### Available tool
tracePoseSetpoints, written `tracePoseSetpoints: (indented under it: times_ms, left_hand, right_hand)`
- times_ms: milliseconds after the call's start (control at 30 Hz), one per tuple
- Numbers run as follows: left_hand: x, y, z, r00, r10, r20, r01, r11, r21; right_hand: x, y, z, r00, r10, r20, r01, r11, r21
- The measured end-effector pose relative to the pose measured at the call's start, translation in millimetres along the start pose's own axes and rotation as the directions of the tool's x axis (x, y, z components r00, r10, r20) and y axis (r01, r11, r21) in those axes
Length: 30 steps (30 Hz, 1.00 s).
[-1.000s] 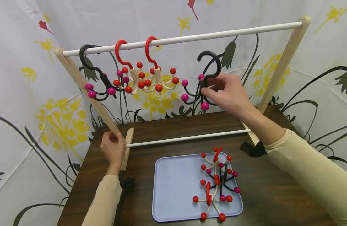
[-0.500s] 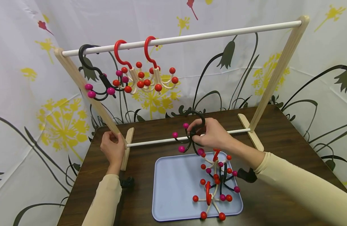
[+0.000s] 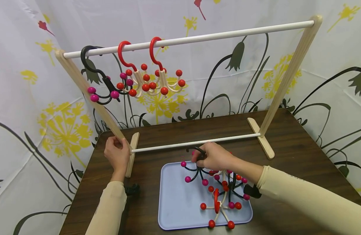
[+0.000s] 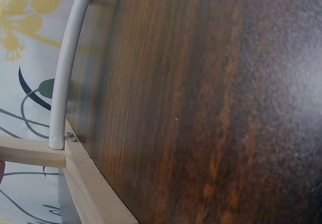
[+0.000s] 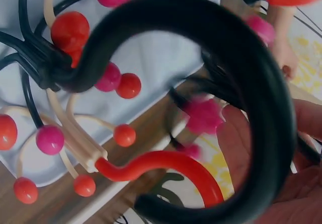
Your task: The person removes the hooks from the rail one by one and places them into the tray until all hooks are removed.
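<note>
My right hand [image 3: 216, 157] pinches a black octopus-shaped hanger with pink ball tips [image 3: 199, 169] by its upper stem, over the back part of the light blue tray [image 3: 178, 205]. Whether its arms touch the tray is unclear. In the right wrist view that held hanger is blurred. On the tray's right side lie a red-hooked cream hanger [image 3: 217, 201], another partly hidden behind my hand, and a black one [image 3: 231, 186]; its hook [image 5: 251, 27] looms large in the right wrist view. My left hand [image 3: 118, 156] grips the rack's left wooden upright [image 3: 105, 116] near its base.
A white top rail [image 3: 227, 34] spans the rack. At its left hang one black hanger [image 3: 109, 85] and two red-hooked ones [image 3: 138, 80]. A white lower bar [image 3: 168, 147] runs behind the tray; the right foot [image 3: 261, 138] stands on the dark wooden table [image 3: 298, 163].
My right hand has brought the black hanger down from just below the top rail, leftward and toward me, to the tray. The left hand keeps its grip on the upright.
</note>
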State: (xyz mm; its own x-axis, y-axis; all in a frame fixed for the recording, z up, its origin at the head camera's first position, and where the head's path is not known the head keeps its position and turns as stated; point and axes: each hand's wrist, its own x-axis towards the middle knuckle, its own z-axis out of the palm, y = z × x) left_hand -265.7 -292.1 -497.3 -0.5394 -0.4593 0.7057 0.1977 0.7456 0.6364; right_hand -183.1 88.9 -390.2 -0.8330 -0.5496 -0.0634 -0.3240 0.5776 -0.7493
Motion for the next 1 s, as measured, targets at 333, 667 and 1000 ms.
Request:
tracePoseSetpoints:
  times_ms: [333,667,1000]
  left_hand:
    - [-0.5,1.2,-0.1,1.0,-0.006,0.0,0.006,1.0,-0.004]
    - [0.0,-0.8,1.0,1.0,-0.006,-0.003,0.006,1.0,-0.005]
    - [0.6,-2.1,0.8,1.0,-0.003,-0.001,0.003,1.0,-0.006]
  right_hand:
    - [-2.3,6,14,0.994,-0.076,0.074,0.084,0.99,-0.116]
    - [-8.9,6,11,0.985,-0.118,0.124,0.135,0.981,-0.14]
    - [-16.9,6,5,0.967,-0.119,0.226,0.15,0.981,-0.123]
